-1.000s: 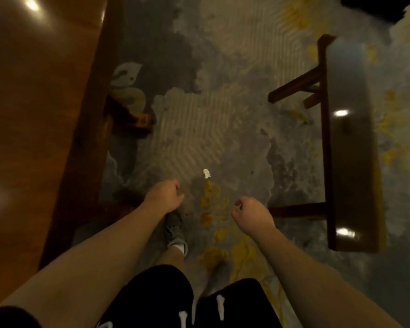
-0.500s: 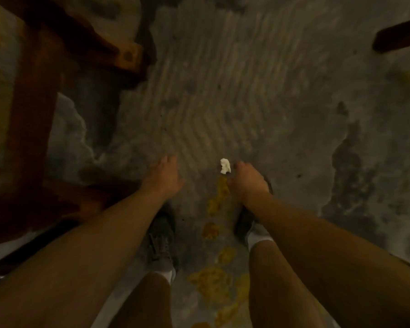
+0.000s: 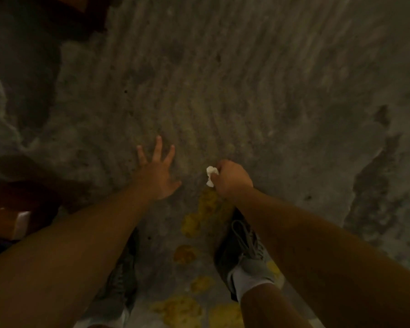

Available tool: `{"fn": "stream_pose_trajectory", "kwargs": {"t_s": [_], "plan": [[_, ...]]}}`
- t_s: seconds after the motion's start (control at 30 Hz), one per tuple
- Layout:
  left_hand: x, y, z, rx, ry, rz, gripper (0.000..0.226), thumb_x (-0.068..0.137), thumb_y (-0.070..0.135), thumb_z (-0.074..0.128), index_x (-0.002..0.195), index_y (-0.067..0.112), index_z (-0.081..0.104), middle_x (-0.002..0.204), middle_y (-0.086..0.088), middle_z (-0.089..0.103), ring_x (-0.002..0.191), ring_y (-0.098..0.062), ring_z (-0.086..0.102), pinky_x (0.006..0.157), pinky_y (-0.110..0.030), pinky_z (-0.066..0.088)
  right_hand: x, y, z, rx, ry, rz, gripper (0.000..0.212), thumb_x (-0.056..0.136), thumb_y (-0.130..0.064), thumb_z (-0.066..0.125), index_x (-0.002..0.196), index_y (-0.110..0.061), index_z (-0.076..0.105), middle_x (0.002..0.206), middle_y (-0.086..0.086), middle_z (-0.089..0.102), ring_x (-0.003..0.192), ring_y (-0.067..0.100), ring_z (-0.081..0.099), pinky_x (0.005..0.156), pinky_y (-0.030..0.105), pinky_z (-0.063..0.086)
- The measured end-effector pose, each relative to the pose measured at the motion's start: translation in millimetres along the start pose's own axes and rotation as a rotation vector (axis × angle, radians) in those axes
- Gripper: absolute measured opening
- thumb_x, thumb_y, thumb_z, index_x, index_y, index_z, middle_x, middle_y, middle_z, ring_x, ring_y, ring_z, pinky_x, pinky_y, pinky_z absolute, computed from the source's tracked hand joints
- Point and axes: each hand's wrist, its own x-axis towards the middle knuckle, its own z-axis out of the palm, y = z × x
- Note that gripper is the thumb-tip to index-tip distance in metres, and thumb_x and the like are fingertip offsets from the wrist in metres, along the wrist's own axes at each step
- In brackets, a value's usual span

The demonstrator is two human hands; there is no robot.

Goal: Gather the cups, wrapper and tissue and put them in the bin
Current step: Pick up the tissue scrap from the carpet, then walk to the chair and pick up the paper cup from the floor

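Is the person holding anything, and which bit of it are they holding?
The right hand pinches a small crumpled white tissue by its right edge. The left hand is spread open and holds nothing.

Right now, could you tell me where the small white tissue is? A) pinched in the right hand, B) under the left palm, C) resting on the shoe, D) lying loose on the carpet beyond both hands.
A: the tissue pokes out of the closed fingers of the right hand, while the left hand is spread open and holds nothing above the carpet.
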Motion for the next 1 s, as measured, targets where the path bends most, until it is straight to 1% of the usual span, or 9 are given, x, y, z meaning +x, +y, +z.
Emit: {"fn": "stream_pose_trajectory", "kwargs": {"t_s": [0.17, 0.23, 0.27, 0.33, 0.37, 0.5, 0.6, 0.87, 1.0], "plan": [[2, 2, -27, 0.07, -0.217, -0.025, 0.107, 0.08, 0.07, 0.056, 0.152, 0.033, -0.015, 0.159, -0.006, -0.03, 0.143, -0.047, -0.019, 0.115, -0.063, -0.001, -20, -5, -20, 0.049, -0.065, -0.036, 0.035, 0.094, -0.033, 0.064, 0.118, -0.008, 0.058, 0.121, 0.014, 0.064, 0.109, 0.033, 0.061, 0.088, 0.044, 0.053], [0, 12, -57, -0.013, -0.277, 0.039, 0.086, 0.091, 0.054, 0.053, 0.156, 0.022, 0.007, 0.164, -0.012, -0.005, 0.147, -0.042, -0.002, 0.119, -0.054, 0.007, -42, -8, -42, 0.044, -0.07, -0.054, 0.036, 0.094, -0.034, 0.063, 0.119, -0.009, 0.058, 0.122, 0.014, 0.063, 0.11, 0.033, 0.061, 0.08, 0.039, 0.049], [-5, 18, -75, -0.111, -0.261, 0.037, 0.071, 0.096, 0.044, 0.051, 0.153, 0.013, 0.023, 0.162, -0.016, 0.015, 0.147, -0.039, 0.015, 0.118, -0.048, 0.017, -55, -9, -55, 0.047, -0.064, -0.08, 0.034, 0.094, -0.034, 0.061, 0.117, -0.009, 0.059, 0.121, 0.015, 0.063, 0.109, 0.033, 0.061, 0.077, 0.036, 0.045], [-24, 28, -118, -0.212, -0.106, -0.044, 0.046, 0.095, 0.032, 0.055, 0.133, 0.006, 0.056, 0.138, -0.02, 0.055, 0.125, -0.034, 0.051, 0.103, -0.04, 0.042, -85, -13, -95, 0.058, -0.03, -0.146, 0.029, 0.094, -0.038, 0.059, 0.106, -0.011, 0.061, 0.114, 0.015, 0.066, 0.106, 0.034, 0.062, 0.074, 0.034, 0.043], [-38, 35, -139, -0.227, -0.037, -0.068, 0.039, 0.093, 0.03, 0.058, 0.124, 0.007, 0.063, 0.128, -0.019, 0.062, 0.116, -0.034, 0.058, 0.098, -0.039, 0.046, -101, -14, -115, 0.075, -0.011, -0.16, 0.026, 0.092, -0.038, 0.059, 0.099, -0.013, 0.06, 0.109, 0.014, 0.067, 0.103, 0.033, 0.063, 0.073, 0.034, 0.044], [-121, 82, -235, -0.38, 0.148, 0.019, 0.033, 0.092, 0.021, 0.064, 0.12, 0.002, 0.067, 0.125, -0.019, 0.065, 0.116, -0.032, 0.06, 0.097, -0.033, 0.044, -184, -24, -214, 0.153, 0.114, -0.221, 0.017, 0.09, -0.034, 0.059, 0.09, -0.017, 0.056, 0.1, 0.012, 0.069, 0.096, 0.032, 0.064, 0.071, 0.034, 0.045], [-197, 125, -311, -0.467, 0.262, 0.084, 0.022, 0.089, 0.016, 0.068, 0.106, 0.002, 0.072, 0.108, -0.017, 0.073, 0.103, -0.03, 0.066, 0.089, -0.034, 0.049, -257, -35, -290, 0.204, 0.204, -0.263, 0.02, 0.091, -0.038, 0.057, 0.079, -0.024, 0.05, 0.089, 0.004, 0.068, 0.087, 0.026, 0.065, 0.069, 0.034, 0.047], [-383, 200, -507, -0.494, 0.473, 0.109, 0.023, 0.084, 0.048, 0.066, 0.099, 0.031, 0.071, 0.093, 0.012, 0.071, 0.086, -0.005, 0.065, 0.076, -0.027, 0.053, -430, -90, -481, 0.263, 0.446, -0.373, 0.029, 0.088, -0.051, 0.056, 0.072, -0.027, 0.049, 0.066, -0.009, 0.061, 0.062, 0.003, 0.056, 0.051, 0.028, 0.041], [-427, 213, -605, -0.52, 0.558, 0.153, 0.016, 0.083, 0.053, 0.064, 0.092, 0.04, 0.067, 0.087, 0.017, 0.068, 0.079, 0.003, 0.063, 0.076, -0.029, 0.056, -482, -130, -566, 0.284, 0.549, -0.415, 0.028, 0.086, -0.052, 0.058, 0.075, -0.027, 0.054, 0.071, -0.007, 0.065, 0.066, 0.005, 0.06, 0.06, 0.031, 0.05]]}}
